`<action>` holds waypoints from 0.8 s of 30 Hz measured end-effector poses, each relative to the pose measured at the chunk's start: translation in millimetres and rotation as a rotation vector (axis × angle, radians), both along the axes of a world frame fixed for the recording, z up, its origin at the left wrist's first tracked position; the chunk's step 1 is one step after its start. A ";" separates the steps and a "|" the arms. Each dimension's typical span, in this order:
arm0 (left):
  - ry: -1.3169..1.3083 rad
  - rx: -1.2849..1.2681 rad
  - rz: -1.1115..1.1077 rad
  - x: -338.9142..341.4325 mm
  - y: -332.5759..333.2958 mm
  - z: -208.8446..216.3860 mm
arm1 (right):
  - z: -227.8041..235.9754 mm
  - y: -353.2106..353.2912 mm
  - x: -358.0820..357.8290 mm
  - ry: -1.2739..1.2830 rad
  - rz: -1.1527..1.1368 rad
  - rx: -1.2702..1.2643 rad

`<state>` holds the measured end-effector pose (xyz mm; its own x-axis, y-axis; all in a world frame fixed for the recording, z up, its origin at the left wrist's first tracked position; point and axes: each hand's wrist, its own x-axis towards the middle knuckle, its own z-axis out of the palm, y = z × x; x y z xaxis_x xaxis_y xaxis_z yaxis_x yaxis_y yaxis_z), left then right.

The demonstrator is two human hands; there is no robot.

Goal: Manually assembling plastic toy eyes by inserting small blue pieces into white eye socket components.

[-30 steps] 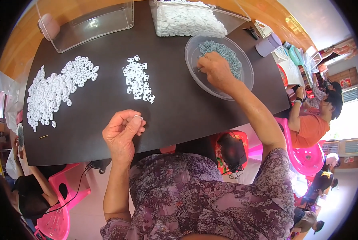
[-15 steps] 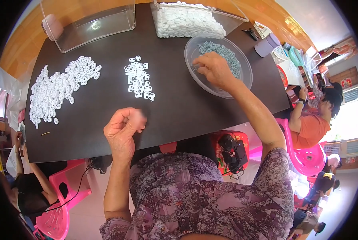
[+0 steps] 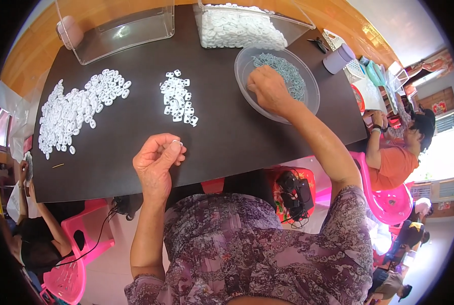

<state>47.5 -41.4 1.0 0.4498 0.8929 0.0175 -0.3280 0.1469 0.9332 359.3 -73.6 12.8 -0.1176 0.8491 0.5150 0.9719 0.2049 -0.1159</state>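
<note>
My left hand, above the near part of the dark table, pinches a small white plastic piece between thumb and fingertips. Over the clear round bowl, my right hand has its fingers drawn together; whatever they grip is hidden. Thin grey-green screws or nails lie heaped in the bowl beside that hand. Beyond my left hand is a small cluster of white square-ended plastic pieces. Farther left spreads a larger heap of white oval pieces.
A clear bin stands at the back left, and another bin holds many white pieces. A lidded lilac cup and black pliers are at the far right. People sit on both sides near pink chairs.
The fingers of my right hand have drawn together within the bowl. My left hand stays nearly in place, and the white piece in its fingertips now shows more clearly.
</note>
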 end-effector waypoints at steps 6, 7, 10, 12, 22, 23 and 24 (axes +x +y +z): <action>-0.009 -0.010 0.008 -1.6 -0.4 1.1 | 20.5 -9.8 -6.9 0.351 -0.173 -0.148; -0.010 -0.018 0.012 -2.2 -0.5 2.0 | 25.3 -12.0 -11.4 0.538 -0.253 -0.234; -0.032 -0.107 -0.008 -2.1 0.0 11.3 | 36.3 -19.3 -17.2 0.740 -0.217 -0.250; -0.037 -0.108 -0.004 -2.5 -2.2 18.4 | 46.8 -21.7 -39.3 0.799 -0.148 -0.229; -0.023 -0.065 0.009 -2.5 -10.6 30.4 | 49.2 -16.6 -137.4 1.087 0.276 -0.404; -0.012 -0.073 0.013 -3.9 -10.9 30.8 | 49.1 -16.5 -141.6 1.110 0.264 -0.421; -0.002 -0.081 0.015 -5.1 -11.0 31.1 | 48.9 -16.3 -145.3 1.132 0.250 -0.437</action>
